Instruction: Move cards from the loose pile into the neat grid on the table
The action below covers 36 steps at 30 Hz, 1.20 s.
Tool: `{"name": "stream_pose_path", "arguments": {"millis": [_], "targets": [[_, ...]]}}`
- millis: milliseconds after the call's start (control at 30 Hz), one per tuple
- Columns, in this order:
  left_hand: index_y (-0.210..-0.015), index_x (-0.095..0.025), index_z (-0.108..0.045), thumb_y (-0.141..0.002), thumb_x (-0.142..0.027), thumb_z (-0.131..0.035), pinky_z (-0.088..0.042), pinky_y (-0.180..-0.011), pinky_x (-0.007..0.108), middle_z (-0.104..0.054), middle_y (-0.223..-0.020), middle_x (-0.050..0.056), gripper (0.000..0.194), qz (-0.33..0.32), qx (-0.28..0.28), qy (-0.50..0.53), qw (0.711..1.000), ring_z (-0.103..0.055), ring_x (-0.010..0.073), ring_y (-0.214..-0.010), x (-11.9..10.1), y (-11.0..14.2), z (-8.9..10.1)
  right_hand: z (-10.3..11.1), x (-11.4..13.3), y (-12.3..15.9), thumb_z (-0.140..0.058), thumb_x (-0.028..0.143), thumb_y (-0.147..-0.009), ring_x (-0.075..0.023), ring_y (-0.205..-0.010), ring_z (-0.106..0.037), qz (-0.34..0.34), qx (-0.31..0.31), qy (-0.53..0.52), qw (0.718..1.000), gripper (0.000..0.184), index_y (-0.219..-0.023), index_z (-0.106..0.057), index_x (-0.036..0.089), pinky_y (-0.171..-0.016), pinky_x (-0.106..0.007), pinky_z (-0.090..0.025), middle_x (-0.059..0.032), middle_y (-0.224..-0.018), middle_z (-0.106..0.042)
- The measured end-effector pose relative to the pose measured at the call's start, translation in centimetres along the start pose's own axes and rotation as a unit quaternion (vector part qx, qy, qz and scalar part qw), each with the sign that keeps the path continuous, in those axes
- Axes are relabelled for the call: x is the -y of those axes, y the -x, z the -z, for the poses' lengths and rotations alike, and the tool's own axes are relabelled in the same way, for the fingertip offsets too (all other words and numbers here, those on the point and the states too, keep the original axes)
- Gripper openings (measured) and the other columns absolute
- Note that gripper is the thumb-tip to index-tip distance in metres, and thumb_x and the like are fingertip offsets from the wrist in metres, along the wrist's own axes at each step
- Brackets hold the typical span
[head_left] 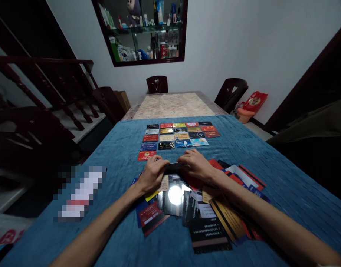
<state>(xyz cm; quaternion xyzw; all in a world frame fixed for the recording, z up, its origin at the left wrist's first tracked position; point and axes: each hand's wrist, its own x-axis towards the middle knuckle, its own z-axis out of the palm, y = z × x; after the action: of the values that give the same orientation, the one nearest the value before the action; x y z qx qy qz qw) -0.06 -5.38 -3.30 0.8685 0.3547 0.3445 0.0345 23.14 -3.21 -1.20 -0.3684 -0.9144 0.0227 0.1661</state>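
Between my two hands is a dark card [173,167], seen nearly edge-on, its ends pinched in the fingers. My left hand [153,172] closes on its left end, and my right hand [197,164] closes on its right end. Below them spreads a loose heap of plastic cards, among them a black card [209,234], a gold card [228,219] and a dark red card [153,218]. Beyond my hands, several cards lie face up in rows, with a red card [147,155] nearest my left hand. My fingers hide part of the heap.
A blue cloth [109,200] covers the near part of the table, and a patterned tabletop [176,104] shows beyond it. At left on the cloth lies a pixelated item [82,193]. Dark wooden chairs, including one chair [157,84] at the far end, stand around the table.
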Motion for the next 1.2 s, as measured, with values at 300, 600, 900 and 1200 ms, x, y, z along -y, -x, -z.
{"name": "stream_pose_path", "arguments": {"millis": [300,600,900,1200], "targets": [[-0.104,-0.017,-0.066,-0.089,-0.008,-0.049,-0.048,-0.079,0.037,-0.067,-0.088,0.006,0.025,0.011,-0.044,-0.002,0.999,-0.056,0.0206,-0.089,-0.1,-0.3,0.3,-1.5,-0.2,-0.1,-0.061,0.016,-0.085,-0.0238,-0.093,-0.053,0.027,-0.101,0.076,0.992,0.034,-0.119,-0.059,0.019,-0.081,-0.035,-0.031,-0.0085,-0.099,-0.069],[-0.104,-0.018,-0.065,-0.089,-0.009,-0.049,-0.051,-0.078,0.037,-0.068,-0.090,0.006,0.024,0.033,-0.086,0.005,0.996,-0.057,0.0203,-0.089,0.6,-0.3,0.4,-1.3,0.8,0.0,-0.057,0.014,-0.085,-0.0262,-0.097,-0.050,0.046,-0.149,0.144,0.977,0.036,-0.120,-0.057,0.017,-0.083,-0.038,-0.037,-0.0123,-0.110,-0.061],[-0.108,-0.019,-0.066,-0.089,-0.008,-0.049,-0.051,-0.080,0.037,-0.067,-0.090,0.005,0.028,0.035,-0.088,0.015,0.995,-0.056,0.0198,-0.089,0.6,-0.2,0.3,-1.5,0.7,0.2,-0.052,0.015,-0.089,-0.0250,-0.097,-0.048,0.059,-0.175,0.154,0.971,0.031,-0.119,-0.060,0.018,-0.083,-0.038,-0.038,-0.0125,-0.109,-0.059],[-0.115,-0.020,-0.060,-0.088,-0.008,-0.050,-0.051,-0.081,0.035,-0.062,-0.094,0.005,0.031,0.032,-0.103,0.003,0.994,-0.057,0.0186,-0.090,0.4,-0.1,0.2,-1.8,0.6,0.3,-0.050,0.010,-0.088,-0.0265,-0.108,-0.045,0.073,-0.244,0.167,0.952,0.029,-0.114,-0.061,0.017,-0.089,-0.039,-0.043,-0.0125,-0.111,-0.057]]}}
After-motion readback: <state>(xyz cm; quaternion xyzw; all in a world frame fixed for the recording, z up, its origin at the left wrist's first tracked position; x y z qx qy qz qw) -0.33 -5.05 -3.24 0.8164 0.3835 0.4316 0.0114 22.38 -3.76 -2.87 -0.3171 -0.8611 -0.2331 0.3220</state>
